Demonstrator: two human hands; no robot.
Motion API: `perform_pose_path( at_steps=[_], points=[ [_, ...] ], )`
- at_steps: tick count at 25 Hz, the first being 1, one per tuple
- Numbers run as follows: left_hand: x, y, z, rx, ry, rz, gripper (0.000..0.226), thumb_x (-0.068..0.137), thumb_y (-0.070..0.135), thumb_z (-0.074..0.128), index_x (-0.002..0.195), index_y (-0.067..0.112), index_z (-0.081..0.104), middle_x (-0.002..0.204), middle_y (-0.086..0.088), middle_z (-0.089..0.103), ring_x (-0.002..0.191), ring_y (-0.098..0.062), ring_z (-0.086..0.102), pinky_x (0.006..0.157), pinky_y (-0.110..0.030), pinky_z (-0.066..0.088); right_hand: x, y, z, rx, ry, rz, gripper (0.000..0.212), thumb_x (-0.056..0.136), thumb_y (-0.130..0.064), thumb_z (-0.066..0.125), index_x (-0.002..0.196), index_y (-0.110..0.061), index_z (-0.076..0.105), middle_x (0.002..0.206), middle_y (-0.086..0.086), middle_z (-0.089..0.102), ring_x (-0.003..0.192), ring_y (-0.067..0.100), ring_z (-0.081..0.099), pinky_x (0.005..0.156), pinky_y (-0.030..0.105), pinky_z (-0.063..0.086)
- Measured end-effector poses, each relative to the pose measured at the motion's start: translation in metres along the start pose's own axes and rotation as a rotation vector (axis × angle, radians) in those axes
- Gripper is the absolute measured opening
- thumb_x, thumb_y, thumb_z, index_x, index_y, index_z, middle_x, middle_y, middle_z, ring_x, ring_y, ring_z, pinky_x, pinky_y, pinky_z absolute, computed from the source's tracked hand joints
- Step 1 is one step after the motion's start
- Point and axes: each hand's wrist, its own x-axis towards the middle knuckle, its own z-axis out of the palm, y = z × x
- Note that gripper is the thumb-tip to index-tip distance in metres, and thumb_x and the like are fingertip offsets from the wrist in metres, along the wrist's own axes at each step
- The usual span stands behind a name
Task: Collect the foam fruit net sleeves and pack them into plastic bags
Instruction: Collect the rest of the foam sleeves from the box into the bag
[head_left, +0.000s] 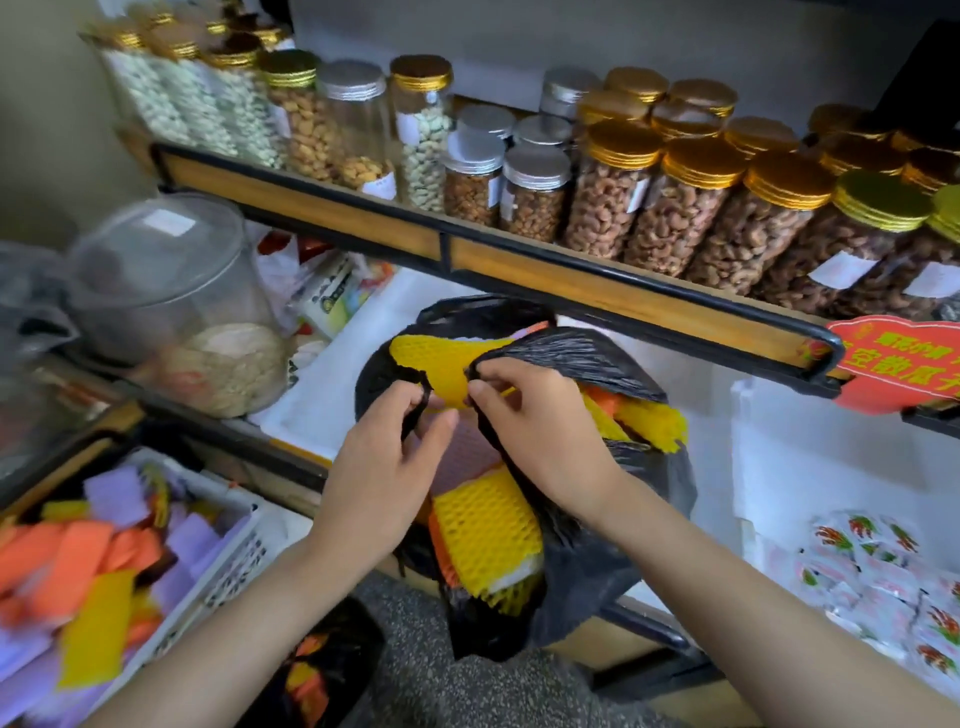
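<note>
Left hand (384, 457), right hand (530, 421): fingers pinching handles of thin black plastic bag (597, 358); yellow foam net sleeves (483, 525) likely light, springy.

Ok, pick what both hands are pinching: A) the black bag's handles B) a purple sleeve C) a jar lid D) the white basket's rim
A: the left hand and the right hand each pinch a handle strip of the black bag, above the yellow sleeves inside it.
</note>
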Motion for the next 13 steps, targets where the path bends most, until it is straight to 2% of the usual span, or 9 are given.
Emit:
perform_pose_path(
  at_steps=[2,4,6,8,10,12,13],
  points=[
    [-0.012,-0.012,-0.02,0.008,0.046,-0.013,0.018,0.091,0.039,0.045,0.08,0.025,0.05,0.072,0.003,0.052,0.069,-0.011,0.05,0.064,-0.028,0.038,-0.006,-0.018,0.02,0.022,-0.04,-0.017,0.029,0.093,-0.024,0.054,0.067,-0.033,0.047,0.064,-0.011,0.054,0.055,0.006,0.047,0.06,0.03,0.042],
    [-0.025,-0.03,-0.035,0.027,0.057,-0.026,0.023,0.092,0.032,0.041,0.078,0.018,0.052,0.074,0.002,0.054,0.073,-0.009,0.051,0.069,-0.024,0.038,-0.015,-0.024,0.042,0.104,-0.06,0.022,0.022,0.092,-0.021,0.056,0.071,-0.027,0.055,0.067,-0.008,0.059,0.057,0.005,0.049,0.062,0.026,0.042],
    [-0.041,-0.052,-0.047,0.064,0.052,-0.067,0.023,0.096,0.023,0.044,0.074,0.026,0.052,0.08,0.004,0.058,0.079,-0.004,0.053,0.073,-0.017,0.038,-0.028,-0.024,0.069,0.238,-0.086,0.101,0.017,0.091,-0.017,0.056,0.075,-0.015,0.062,0.072,-0.001,0.064,0.062,0.005,0.051,0.063,0.021,0.04],
    [-0.057,-0.073,-0.056,0.095,0.006,-0.169,0.03,0.097,0.013,0.047,0.071,0.029,0.05,0.076,0.008,0.059,0.072,-0.002,0.054,0.068,-0.019,0.037,-0.043,-0.02,0.097,0.356,-0.129,0.208,0.021,0.091,-0.014,0.056,0.071,-0.013,0.063,0.073,0.004,0.068,0.063,0.007,0.053,0.065,0.024,0.042],
    [-0.072,-0.089,-0.062,0.093,-0.036,-0.295,0.026,0.097,0.01,0.047,0.076,0.025,0.05,0.067,0.009,0.058,0.06,-0.004,0.052,0.063,-0.026,0.038,-0.058,-0.014,0.123,0.404,-0.18,0.29,0.027,0.091,-0.015,0.057,0.064,-0.019,0.06,0.063,-0.004,0.065,0.059,0.005,0.052,0.063,0.028,0.043],
    [-0.087,-0.099,-0.067,0.072,-0.04,-0.427,0.015,0.099,0.011,0.044,0.089,0.021,0.046,0.062,0.005,0.058,0.056,-0.009,0.053,0.057,-0.024,0.04,-0.072,-0.008,0.145,0.479,-0.231,0.4,0.02,0.092,-0.015,0.059,0.073,-0.01,0.064,0.058,-0.012,0.055,0.054,-0.002,0.046,0.058,0.021,0.038],
    [-0.094,-0.103,-0.068,0.063,-0.028,-0.484,0.013,0.099,0.013,0.042,0.088,0.02,0.044,0.061,0.002,0.057,0.055,-0.012,0.052,0.053,-0.02,0.039,-0.079,-0.006,0.154,0.545,-0.255,0.492,0.012,0.092,-0.015,0.059,0.088,-0.007,0.068,0.067,-0.012,0.057,0.057,-0.005,0.047,0.059,0.016,0.039]
  ],
)
